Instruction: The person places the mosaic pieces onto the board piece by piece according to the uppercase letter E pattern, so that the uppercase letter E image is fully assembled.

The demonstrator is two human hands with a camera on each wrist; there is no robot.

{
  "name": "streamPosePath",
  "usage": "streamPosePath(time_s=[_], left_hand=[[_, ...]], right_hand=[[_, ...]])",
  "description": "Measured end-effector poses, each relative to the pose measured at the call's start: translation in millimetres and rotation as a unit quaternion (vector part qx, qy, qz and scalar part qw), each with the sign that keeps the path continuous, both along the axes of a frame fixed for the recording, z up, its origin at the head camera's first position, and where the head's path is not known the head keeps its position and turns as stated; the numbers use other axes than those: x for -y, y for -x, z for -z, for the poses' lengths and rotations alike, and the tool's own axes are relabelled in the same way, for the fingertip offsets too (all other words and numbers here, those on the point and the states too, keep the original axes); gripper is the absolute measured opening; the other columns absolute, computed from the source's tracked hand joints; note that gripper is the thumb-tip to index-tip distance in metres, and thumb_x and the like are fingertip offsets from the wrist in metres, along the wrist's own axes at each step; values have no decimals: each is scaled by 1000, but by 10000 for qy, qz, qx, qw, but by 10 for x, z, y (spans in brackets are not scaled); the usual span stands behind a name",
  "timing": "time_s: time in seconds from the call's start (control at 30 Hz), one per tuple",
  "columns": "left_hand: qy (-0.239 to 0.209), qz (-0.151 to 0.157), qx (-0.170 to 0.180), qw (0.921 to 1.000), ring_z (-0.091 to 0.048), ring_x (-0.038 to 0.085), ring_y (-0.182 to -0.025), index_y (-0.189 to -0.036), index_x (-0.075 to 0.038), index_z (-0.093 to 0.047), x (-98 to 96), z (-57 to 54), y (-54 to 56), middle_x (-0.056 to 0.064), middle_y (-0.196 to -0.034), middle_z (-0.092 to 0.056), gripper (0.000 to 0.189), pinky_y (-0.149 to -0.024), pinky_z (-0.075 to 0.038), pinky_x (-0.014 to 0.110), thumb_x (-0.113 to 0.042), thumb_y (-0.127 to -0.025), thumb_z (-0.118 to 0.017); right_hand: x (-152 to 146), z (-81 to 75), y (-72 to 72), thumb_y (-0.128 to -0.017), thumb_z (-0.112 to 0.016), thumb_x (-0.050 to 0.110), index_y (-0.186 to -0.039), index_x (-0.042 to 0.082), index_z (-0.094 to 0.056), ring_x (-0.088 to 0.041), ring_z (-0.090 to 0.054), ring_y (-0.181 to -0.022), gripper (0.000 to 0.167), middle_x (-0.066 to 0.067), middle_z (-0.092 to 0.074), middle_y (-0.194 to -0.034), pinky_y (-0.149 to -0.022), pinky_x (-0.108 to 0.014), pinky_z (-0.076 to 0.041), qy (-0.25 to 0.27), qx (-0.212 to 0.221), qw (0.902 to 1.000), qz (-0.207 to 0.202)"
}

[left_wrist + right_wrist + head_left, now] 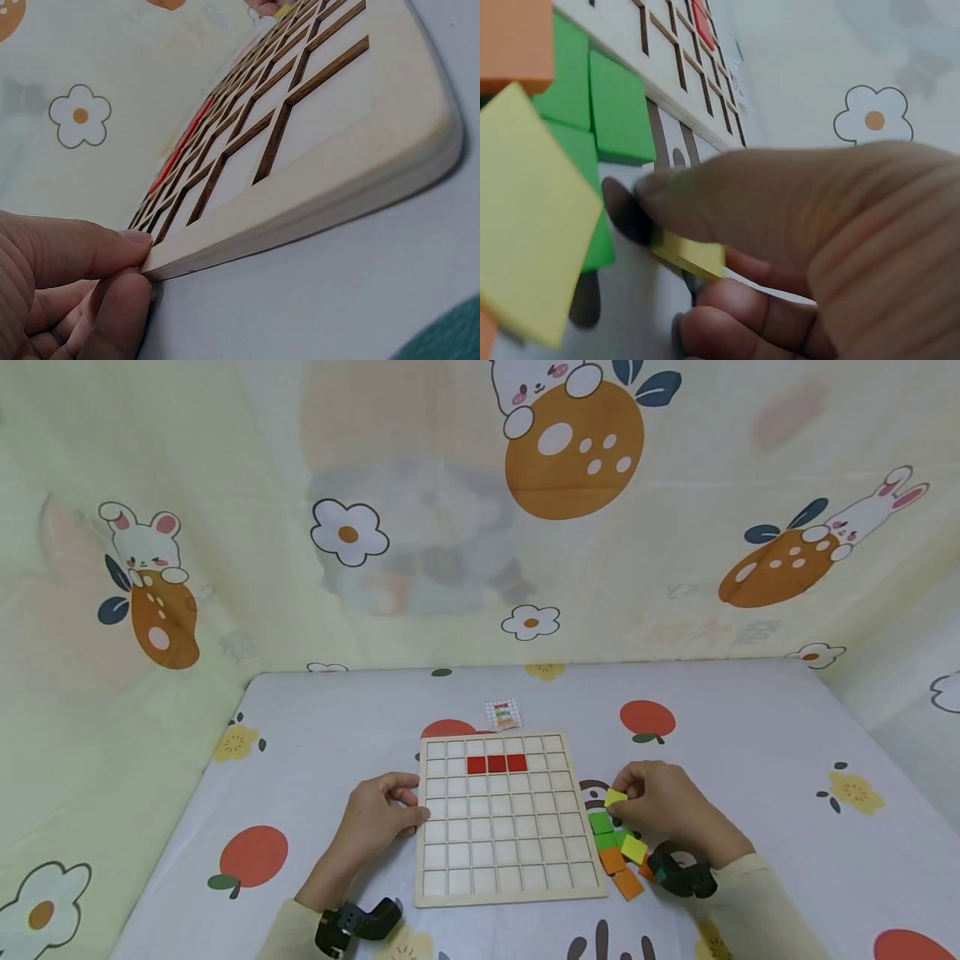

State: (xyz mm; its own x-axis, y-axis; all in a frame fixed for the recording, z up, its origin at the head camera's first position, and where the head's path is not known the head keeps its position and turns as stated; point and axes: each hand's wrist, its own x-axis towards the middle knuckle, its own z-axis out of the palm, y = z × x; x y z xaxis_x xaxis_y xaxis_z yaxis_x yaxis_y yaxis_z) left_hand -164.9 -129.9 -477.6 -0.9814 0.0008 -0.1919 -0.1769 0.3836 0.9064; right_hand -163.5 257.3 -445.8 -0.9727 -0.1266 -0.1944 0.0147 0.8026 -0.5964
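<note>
A wooden grid board point(513, 899) lies on the table, with a row of red square tiles point(497, 764) set in its second row from the far side. My left hand point(378, 814) holds the board's left edge between thumb and fingers, as the left wrist view shows closely. Beyond the right edge, my right hand point(663, 800) pinches a yellow square tile point(694, 255) between thumb and fingers. Just nearer to me lie loose green tiles point(601, 822), orange tiles point(627, 883) and another yellow tile point(633, 848), some overlapping.
Behind the board lies a small card point(503, 714) printed with a coloured grid pattern. A pale tablecloth point(315, 727) with printed fruit and flowers covers the table. Printed curtains point(427, 435) rise at its back and sides.
</note>
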Motion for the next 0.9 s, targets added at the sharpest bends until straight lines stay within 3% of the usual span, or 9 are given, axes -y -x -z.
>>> streamPosePath(time_s=[0.2,0.3,0.5,0.67,0.9], left_hand=[[47,-23,-8,10000,-62,15,-62,-123,0,-71,0,-12,-4,7,-88,-65,44,-58,-59,25,3,-81,-83],[48,-26,-9,10000,-62,15,-63,-122,0,-71,-1,-18,-10,7,-88,-65,44,-57,-59,25,3,-81,-83],[27,24,-20,10000,-62,15,-63,-122,1,-71,-7,-19,-17,7,-88,-65,44,-57,-59,25,4,-80,-84],[24,25,-13,10000,-61,14,-63,-122,2,-71,-8,-19,-12,7,-87,-65,44,-57,-59,26,4,-79,-84],[109,26,-90,9999,-58,15,-65,-121,1,-72,-4,-23,-16,6,-87,-65,44,-57,-57,24,2,-79,-85]], right_hand=[[38,29,88,-87,-82,18,-90,11,-70,-21,-56,-78,14,-3,-62,-79,-63,-32,-48,209,-152,9992,320],[54,55,131,-90,-79,15,-98,9,-74,-20,-57,-75,11,-2,-64,-77,-63,-30,-48,463,-227,9984,223],[76,80,190,-93,-75,11,-115,7,-76,-21,-59,-77,23,-4,-63,-79,-67,-31,-49,857,-38,9963,92],[106,46,195,-87,-77,8,-116,3,-76,-22,-57,-83,30,-5,-62,-86,-70,-34,-50,601,-9,9982,13],[139,0,204,-85,-82,8,-106,3,-77,-20,-54,-80,23,-2,-59,-80,-63,-32,-45,43,-221,9993,-308]])
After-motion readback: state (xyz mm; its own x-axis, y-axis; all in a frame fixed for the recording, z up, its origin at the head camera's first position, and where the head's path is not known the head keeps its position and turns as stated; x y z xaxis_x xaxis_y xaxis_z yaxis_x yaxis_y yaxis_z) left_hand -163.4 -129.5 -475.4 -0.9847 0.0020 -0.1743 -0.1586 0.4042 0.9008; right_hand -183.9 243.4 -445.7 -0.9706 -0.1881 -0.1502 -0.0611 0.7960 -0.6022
